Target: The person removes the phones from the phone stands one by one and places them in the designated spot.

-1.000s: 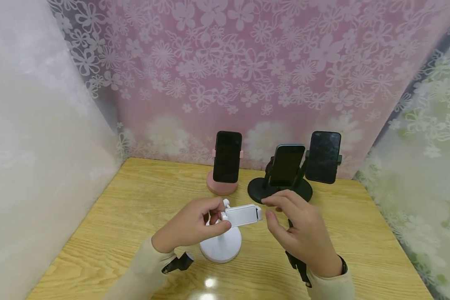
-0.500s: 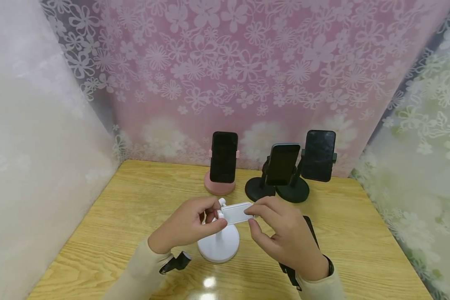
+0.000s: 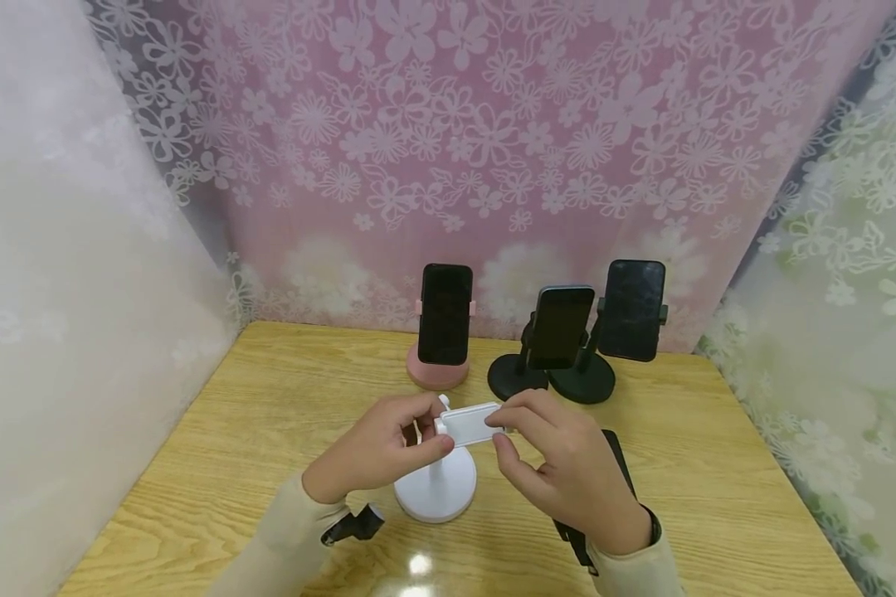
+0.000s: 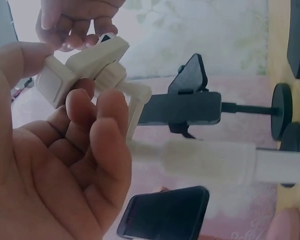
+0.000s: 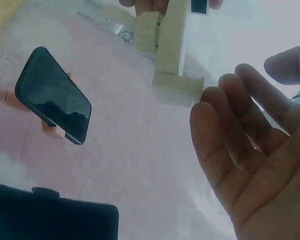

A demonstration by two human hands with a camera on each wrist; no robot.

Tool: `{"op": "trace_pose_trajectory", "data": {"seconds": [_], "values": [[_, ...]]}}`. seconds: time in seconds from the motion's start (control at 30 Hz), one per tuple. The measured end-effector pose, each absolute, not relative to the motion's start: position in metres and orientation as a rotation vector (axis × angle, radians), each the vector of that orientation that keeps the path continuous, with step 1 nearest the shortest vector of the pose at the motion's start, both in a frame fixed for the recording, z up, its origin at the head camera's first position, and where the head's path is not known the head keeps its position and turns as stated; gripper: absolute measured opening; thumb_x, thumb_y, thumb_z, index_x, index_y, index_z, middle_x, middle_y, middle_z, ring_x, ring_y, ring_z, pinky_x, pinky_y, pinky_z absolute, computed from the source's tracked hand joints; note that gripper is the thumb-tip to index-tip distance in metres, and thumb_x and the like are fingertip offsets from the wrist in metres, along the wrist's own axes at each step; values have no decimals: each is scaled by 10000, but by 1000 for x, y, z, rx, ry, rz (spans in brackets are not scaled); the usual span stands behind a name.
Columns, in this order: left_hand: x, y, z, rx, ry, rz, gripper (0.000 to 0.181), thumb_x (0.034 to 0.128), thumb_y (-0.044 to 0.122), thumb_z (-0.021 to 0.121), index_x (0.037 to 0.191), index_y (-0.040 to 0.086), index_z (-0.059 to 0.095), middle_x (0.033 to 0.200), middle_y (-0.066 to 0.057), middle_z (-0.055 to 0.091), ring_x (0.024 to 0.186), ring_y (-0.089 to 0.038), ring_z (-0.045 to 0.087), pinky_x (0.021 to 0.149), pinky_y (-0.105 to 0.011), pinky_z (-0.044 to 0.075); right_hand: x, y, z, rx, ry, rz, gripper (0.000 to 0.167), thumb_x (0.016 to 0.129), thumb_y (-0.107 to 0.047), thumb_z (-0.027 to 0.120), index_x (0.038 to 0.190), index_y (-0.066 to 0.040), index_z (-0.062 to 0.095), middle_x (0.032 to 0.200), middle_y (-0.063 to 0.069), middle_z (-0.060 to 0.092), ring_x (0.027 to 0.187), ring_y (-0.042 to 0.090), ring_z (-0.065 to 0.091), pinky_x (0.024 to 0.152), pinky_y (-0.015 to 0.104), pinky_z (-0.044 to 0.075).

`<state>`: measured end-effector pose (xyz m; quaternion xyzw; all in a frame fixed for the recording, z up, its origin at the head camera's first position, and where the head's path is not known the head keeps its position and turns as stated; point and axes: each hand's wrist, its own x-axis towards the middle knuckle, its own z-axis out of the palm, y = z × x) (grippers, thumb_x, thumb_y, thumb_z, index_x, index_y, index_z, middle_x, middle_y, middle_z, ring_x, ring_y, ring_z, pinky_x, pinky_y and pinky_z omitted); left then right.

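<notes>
Wearing long cream sleeves (image 3: 276, 531) and black wrist gear on both arms.
Showing plain, smooth cloth ending just behind the left hand (image 3: 381, 444) and, in the same pale shade, behind the right hand (image 3: 567, 460). Wearing a black strap (image 3: 335, 531) over the sleeve behind the left hand and, jutting out on that hand's thumb side, a small black camera (image 3: 366, 522) with a stubby body and a paler, rounded end. Wearing a narrow black band (image 3: 652, 522) behind the right hand, close against the sleeve's edge, and carrying a slim black mount (image 3: 577, 545) on the thumb side, partly hiding beneath the wrist. Showing both hands bare.
</notes>
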<state>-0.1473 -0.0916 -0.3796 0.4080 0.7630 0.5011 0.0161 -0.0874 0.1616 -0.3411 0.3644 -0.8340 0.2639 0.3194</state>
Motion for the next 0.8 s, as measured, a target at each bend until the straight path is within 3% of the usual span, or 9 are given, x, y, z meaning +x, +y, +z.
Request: {"op": "trace_pose_trajectory", "data": {"seconds": [0.1,0.23,0.33,0.53,0.63,0.8], "values": [[-147,-88,-382,1230,2319,1631,68,995,169,688,1033,121,656,866,40,638,743,-116,609,598,-264,526,-89,164,-341,935,-2179,710,281,1055,-312,554,1029,-109,747,1018,8,700,773,111,615,643,209,504],[-143,-82,-390,1059,2036,1905,235,1000,108,681,1165,-9,561,997,-44,643,840,-125,666,682,-277,584,-91,167,-339,913,-2147,737,277,1051,-297,560,1025,-95,747,1001,6,699,801,126,614,673,217,516],[-138,-78,-396,932,1797,2097,351,1001,132,700,1175,-77,478,1029,-92,647,884,-135,704,711,-284,599,-92,169,-338,911,-2136,755,249,1040,-270,573,1029,-89,744,998,1,697,809,125,613,699,219,523],[-128,-73,-403,889,1793,2171,375,1029,238,679,1118,-73,488,1005,-145,683,900,-131,740,698,-284,598,-92,170,-336,908,-2104,744,324,1064,-317,524,1029,-82,744,1001,0,698,814,123,612,695,210,517],[-125,-71,-407,929,1885,2130,321,1052,248,640,1104,-51,535,994,-189,689,901,-122,734,688,-317,604,-92,171,-335,900,-2098,742,270,1041,-271,560,1022,-77,747,996,0,702,812,126,615,690,212,513],[-123,-68,-413,1021,1959,2109,211,1063,216,618,1099,12,577,985,-223,680,905,-125,726,680,-366,612,-92,172,-335,857,-2147,727,209,991,-228,608,1008,-80,754,994,0,714,869,169,637,809,241,508]]}}
